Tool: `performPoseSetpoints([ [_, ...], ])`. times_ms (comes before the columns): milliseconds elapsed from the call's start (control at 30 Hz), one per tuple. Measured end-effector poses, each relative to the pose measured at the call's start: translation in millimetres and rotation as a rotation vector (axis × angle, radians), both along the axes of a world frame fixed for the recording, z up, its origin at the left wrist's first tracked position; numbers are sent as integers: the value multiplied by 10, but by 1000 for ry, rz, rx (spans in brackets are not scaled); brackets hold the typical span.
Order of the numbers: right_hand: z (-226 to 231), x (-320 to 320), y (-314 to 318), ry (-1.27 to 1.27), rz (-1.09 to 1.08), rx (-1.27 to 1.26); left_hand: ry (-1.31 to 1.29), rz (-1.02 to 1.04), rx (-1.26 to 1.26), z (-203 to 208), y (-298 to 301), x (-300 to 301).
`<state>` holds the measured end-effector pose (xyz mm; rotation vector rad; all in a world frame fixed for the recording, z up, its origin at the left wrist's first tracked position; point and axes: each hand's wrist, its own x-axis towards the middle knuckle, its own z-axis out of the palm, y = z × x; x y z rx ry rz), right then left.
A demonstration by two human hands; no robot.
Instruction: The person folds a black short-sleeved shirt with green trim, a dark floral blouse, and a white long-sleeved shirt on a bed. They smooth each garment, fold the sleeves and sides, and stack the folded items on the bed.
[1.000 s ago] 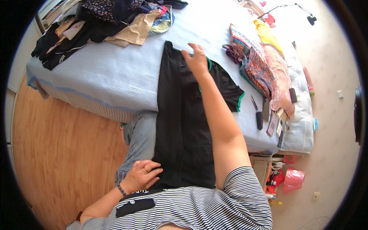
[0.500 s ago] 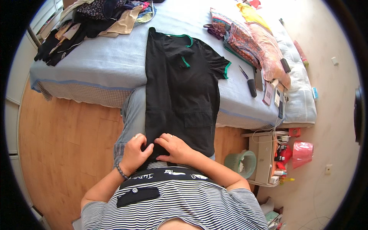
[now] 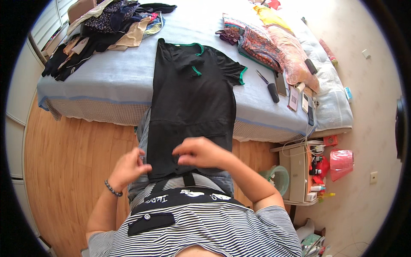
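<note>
A black T-shirt with green trim (image 3: 190, 100) lies lengthwise on the bed (image 3: 107, 85), its left sleeve folded in and its lower part hanging over the bed's edge onto my lap. My left hand (image 3: 128, 167) pinches the shirt's bottom hem at the left corner. My right hand (image 3: 199, 153) grips the hem near its middle, fingers curled into the cloth. Both hands sit close to my waist.
A pile of dark and beige clothes (image 3: 107, 25) lies at the bed's far left. Patterned and pink garments (image 3: 274, 47) lie at the right, beside a dark handled tool (image 3: 269, 88) and small flat items. A bedside stand (image 3: 299, 171), a green basket and a pink bag stand right.
My right hand came back from the shirt's collar down to the hem. The view has pulled back, and both hands now gather the hem slightly higher off my lap.
</note>
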<state>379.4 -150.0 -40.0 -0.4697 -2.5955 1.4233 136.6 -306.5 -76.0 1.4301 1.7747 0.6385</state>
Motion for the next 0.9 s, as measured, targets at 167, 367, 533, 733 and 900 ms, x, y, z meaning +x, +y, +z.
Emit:
performPoseSetpoints([
  [167, -405, -260, 1420, 262, -658, 100, 12, -47, 590, 303, 1237, -113],
  [367, -930, -572, 2815, 156, -1025, -26, -914, 266, 292, -188, 2913, -459],
  [533, -999, -950, 3085, -165, -951, 615, -1214, 391, 204, -551, 3333, -758],
  [733, -831, -893, 3211, 358, -885, 70, -1263, 364, 33, -482, 3437, -811],
  [900, -265, -1268, 1904, 221, -313, 912, -1196, 447, -66, -450, 3673, -1029],
])
